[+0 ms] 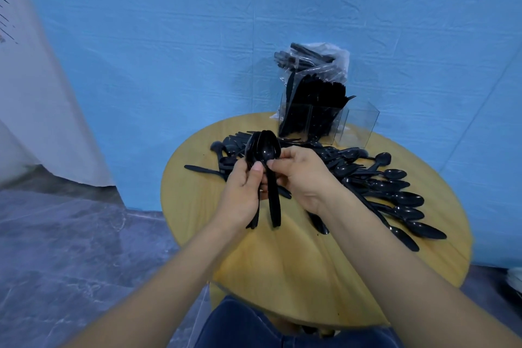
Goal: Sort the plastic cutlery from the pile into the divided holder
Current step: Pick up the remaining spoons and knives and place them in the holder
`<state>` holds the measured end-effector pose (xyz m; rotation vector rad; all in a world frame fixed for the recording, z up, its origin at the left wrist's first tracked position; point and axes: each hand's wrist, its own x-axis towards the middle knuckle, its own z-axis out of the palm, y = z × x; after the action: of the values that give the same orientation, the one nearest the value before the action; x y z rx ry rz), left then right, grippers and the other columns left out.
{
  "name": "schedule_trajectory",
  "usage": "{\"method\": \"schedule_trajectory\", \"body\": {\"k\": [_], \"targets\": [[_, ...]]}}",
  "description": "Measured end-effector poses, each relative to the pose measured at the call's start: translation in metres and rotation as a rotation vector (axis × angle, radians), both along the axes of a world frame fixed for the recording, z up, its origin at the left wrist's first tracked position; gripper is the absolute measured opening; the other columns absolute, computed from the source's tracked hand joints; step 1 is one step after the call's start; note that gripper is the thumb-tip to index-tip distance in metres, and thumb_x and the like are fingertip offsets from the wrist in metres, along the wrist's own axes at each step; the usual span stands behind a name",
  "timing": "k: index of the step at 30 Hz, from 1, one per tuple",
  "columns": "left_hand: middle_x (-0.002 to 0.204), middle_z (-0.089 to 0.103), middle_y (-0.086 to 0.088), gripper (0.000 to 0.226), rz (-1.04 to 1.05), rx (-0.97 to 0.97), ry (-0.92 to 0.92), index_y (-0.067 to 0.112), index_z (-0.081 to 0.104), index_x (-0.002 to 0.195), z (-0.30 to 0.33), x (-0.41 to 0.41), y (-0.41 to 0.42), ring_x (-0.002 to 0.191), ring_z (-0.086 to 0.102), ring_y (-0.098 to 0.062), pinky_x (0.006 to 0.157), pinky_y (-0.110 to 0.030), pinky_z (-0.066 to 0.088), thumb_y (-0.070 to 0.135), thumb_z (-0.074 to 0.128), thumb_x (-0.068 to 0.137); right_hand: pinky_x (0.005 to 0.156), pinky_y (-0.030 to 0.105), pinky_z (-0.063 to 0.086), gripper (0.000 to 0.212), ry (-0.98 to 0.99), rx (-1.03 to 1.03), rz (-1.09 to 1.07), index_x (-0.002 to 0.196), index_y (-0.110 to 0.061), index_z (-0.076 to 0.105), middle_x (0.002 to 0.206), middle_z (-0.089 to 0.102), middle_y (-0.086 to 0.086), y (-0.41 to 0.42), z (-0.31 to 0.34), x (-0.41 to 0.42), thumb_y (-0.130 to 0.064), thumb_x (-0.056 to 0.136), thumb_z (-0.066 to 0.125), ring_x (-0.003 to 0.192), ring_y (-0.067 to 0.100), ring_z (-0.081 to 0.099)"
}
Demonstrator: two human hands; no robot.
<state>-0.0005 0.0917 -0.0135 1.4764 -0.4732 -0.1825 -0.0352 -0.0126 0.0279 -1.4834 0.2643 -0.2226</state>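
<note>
My left hand grips a bunch of black plastic spoons upright above the round wooden table, bowls up and handles hanging down. My right hand pinches the neck of the front spoon in that bunch. A pile of black cutlery, mostly spoons, spreads across the table to the right and behind my hands. The clear divided holder stands at the table's far edge. Its left compartments are packed with black cutlery, and the right compartment looks empty.
A clear plastic bag of black cutlery rests on top of the holder against the blue wall. The near part of the table is bare wood. Grey tiled floor lies to the left, and my knee in blue jeans is below the table edge.
</note>
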Motion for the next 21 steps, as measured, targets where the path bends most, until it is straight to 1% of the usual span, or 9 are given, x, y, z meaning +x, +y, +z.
{"method": "schedule_trajectory", "body": {"k": [2,3,6,7,9,12,15,18,21], "targets": [[0.084,0.06,0.0,0.02,0.017,0.051,-0.028,0.007,0.049,0.109,0.001,-0.003,-0.004,0.073,0.062,-0.001,0.062,-0.013,0.049,0.018,0.034,0.102,0.056,0.021,0.044,0.023,0.017,0.018,-0.039,0.073,-0.009,0.057,0.069,0.06,0.004,-0.003,-0.005,-0.003,0.004,0.091,0.053,0.063,0.015,0.057],[0.088,0.06,0.002,0.021,0.034,0.086,-0.044,0.009,0.049,0.111,0.001,-0.004,-0.006,0.077,0.062,0.0,0.065,-0.014,0.049,0.02,0.035,0.102,0.055,0.02,0.043,0.023,0.021,0.02,-0.062,0.072,-0.01,0.058,0.069,0.06,0.004,-0.004,-0.007,-0.004,0.003,0.091,0.054,0.064,0.014,0.055],[0.099,0.062,-0.003,0.023,0.0,0.097,0.016,0.014,0.05,0.114,-0.001,-0.01,-0.013,0.091,0.061,-0.015,0.081,-0.035,0.054,0.026,0.035,0.102,0.05,0.021,0.041,0.023,0.023,0.027,-0.129,0.07,-0.01,0.059,0.069,0.057,0.005,-0.008,-0.012,-0.006,0.0,0.091,0.056,0.059,0.015,0.049],[0.1,0.061,-0.006,0.022,-0.034,0.065,0.069,0.014,0.05,0.114,0.001,-0.014,-0.016,0.089,0.061,-0.016,0.078,-0.037,0.056,0.025,0.034,0.102,0.049,0.023,0.04,0.024,0.018,0.03,-0.143,0.07,-0.011,0.059,0.069,0.055,0.006,-0.009,-0.012,-0.007,-0.001,0.091,0.056,0.056,0.014,0.045],[0.101,0.06,-0.009,0.023,-0.066,0.017,0.131,0.01,0.048,0.114,0.004,-0.02,-0.02,0.085,0.06,-0.015,0.069,-0.032,0.057,0.023,0.034,0.102,0.048,0.023,0.04,0.022,0.005,0.014,-0.163,0.071,-0.01,0.06,0.07,0.055,0.007,-0.011,-0.013,-0.01,-0.002,0.091,0.056,0.051,0.012,0.043],[0.103,0.059,-0.009,0.026,-0.096,-0.018,0.149,0.005,0.046,0.118,0.006,-0.023,-0.026,0.082,0.058,-0.013,0.061,-0.024,0.056,0.021,0.032,0.102,0.051,0.02,0.046,0.004,-0.016,-0.046,-0.19,0.091,-0.009,0.06,0.079,0.059,0.007,-0.013,-0.013,-0.017,-0.004,0.09,0.059,0.055,0.01,0.05],[0.088,0.06,-0.005,0.026,-0.113,-0.004,0.137,0.004,0.048,0.115,0.006,-0.025,-0.029,0.067,0.057,-0.009,0.056,-0.021,0.051,0.02,0.032,0.103,0.048,0.024,0.046,0.013,-0.035,-0.087,-0.232,0.098,-0.007,0.053,0.077,0.06,0.006,-0.017,-0.012,-0.025,-0.004,0.089,0.062,0.051,0.011,0.049],[0.076,0.059,-0.005,0.023,-0.123,0.025,0.107,0.005,0.049,0.106,0.007,-0.029,-0.034,0.057,0.056,-0.008,0.056,-0.026,0.049,0.021,0.032,0.103,0.035,0.021,0.038,0.006,-0.06,-0.119,-0.264,0.086,-0.004,0.056,0.066,0.055,0.007,-0.019,-0.01,-0.032,-0.003,0.09,0.06,0.037,0.01,0.044],[0.071,0.055,-0.001,0.021,-0.127,0.043,0.08,0.01,0.048,0.093,0.006,-0.031,-0.039,0.054,0.051,-0.007,0.055,-0.023,0.046,0.02,0.031,0.103,0.038,0.028,0.044,0.015,-0.063,-0.188,-0.28,0.081,-0.004,0.062,0.053,0.052,0.009,-0.026,-0.012,-0.038,-0.011,0.093,0.058,0.036,0.02,0.047]]}}
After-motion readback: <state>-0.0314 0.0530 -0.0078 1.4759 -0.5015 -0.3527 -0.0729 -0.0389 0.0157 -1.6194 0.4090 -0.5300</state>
